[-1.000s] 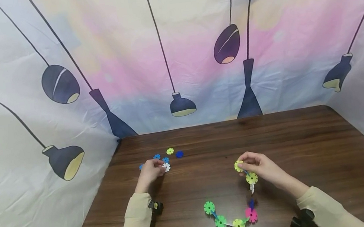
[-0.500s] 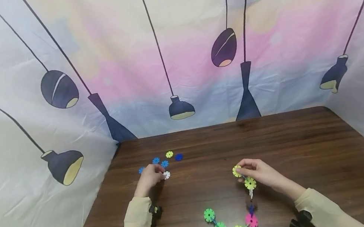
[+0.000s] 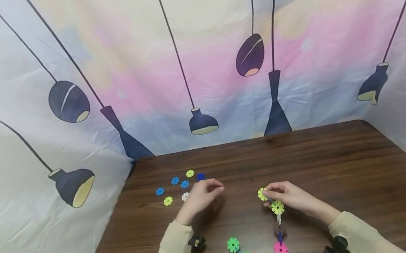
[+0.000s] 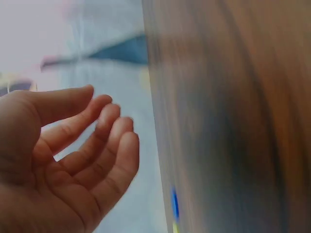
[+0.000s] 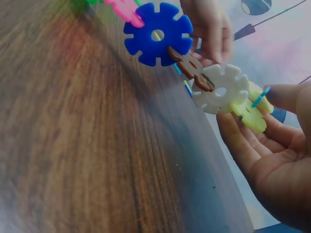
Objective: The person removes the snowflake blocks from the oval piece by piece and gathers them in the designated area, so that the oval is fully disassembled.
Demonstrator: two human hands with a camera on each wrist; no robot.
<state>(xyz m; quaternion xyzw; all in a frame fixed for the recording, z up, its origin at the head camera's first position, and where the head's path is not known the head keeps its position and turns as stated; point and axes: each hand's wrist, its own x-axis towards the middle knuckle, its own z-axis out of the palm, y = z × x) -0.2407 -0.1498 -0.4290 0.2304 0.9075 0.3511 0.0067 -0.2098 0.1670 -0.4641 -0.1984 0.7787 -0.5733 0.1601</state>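
Note:
My right hand (image 3: pixel 290 196) pinches the yellow notched disc (image 3: pixel 262 194) at one end of a chain of slotted snowflake discs. In the right wrist view a white disc (image 5: pixel 221 91), a brown disc (image 5: pixel 192 68) and a blue disc (image 5: pixel 158 34) follow along the chain. Its pink disc (image 3: pixel 281 250) and green disc (image 3: pixel 233 245) lie toward the table's front. Loosely bent and holding nothing, my left hand (image 3: pixel 201 197) hovers over the table, right of the loose discs. The left wrist view shows bare fingers (image 4: pixel 127 150) and thumb, spread apart.
Several loose discs lie at the table's left: a white disc (image 3: pixel 185 196), a yellow disc (image 3: pixel 168 201), a light blue disc (image 3: pixel 160 191) and a dark blue disc (image 3: pixel 201 177), partly behind my left hand. A printed curtain (image 3: pixel 220 78) hangs behind the wooden table (image 3: pixel 322 150).
My left hand has let go of the white disc beside the loose discs and moved right, uncovering a yellow disc. My right hand keeps its grip on the chain, almost unmoved.

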